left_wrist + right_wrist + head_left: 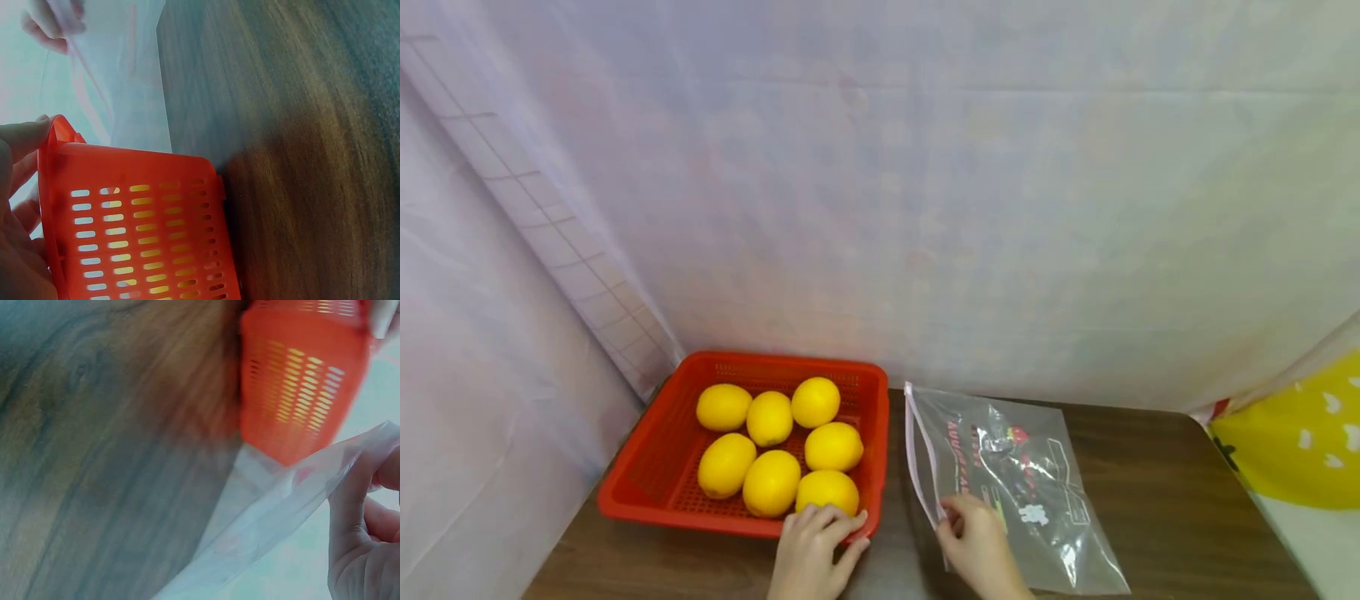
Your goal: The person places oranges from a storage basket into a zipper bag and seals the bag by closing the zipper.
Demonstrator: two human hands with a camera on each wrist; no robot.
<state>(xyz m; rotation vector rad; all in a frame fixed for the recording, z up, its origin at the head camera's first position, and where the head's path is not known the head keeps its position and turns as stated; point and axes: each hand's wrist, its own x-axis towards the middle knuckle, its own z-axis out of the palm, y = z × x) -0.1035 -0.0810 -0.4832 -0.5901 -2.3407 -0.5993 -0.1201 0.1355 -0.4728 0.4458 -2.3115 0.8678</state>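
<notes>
A red plastic basket [692, 522] holds several yellow lemons [771, 483]. At its near right corner, my left hand [811, 550] grips the rim, fingers over the inside by the nearest lemon [827, 490]. The left wrist view shows the thumb and fingers on either side of the basket's rim [49, 206]. To the right lies a clear zip bag [1045, 467] with printed red lettering and a pink zip strip [919, 442], its mouth facing the basket. My right hand [979, 546] pinches the bag's edge near the lower end of the strip, thumb against fingers.
Under both things is a dark brown wooden table [1165, 500]. A pale cloth curtain [880, 208] hangs along its back and another at the left. Past the table's right edge is a yellow cloth [1292, 450] with white marks.
</notes>
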